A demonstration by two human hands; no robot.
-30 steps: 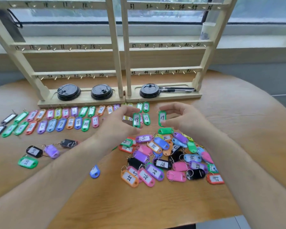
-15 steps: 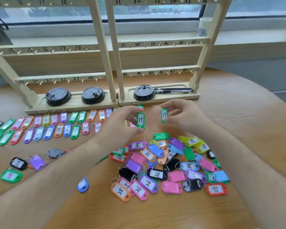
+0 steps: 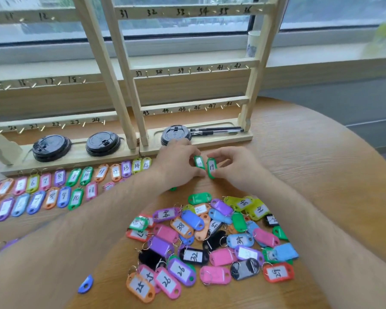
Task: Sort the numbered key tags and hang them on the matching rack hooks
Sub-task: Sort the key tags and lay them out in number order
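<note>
Head view, centre: the left hand (image 3: pixel 176 162) pinches a green tag (image 3: pixel 198 162) beside tag 19 (image 3: pixel 211 167), pinched by the right hand (image 3: pixel 236 166), probably to compare numbers.

Racks (image 3: pixel 187 85) behind — tag rows (image 3: pixel 54 188) left, tag pile (image 3: pixel 210 241) right, both on table (image 3: pixel 321 175).

We cannot read the blurred label on the green tag (image 3: pixel 198 162) our left hand (image 3: pixel 176 166) pinches; the left rack (image 3: pixel 54 124) and tag rows (image 3: pixel 35 202) run off the edge.
</note>
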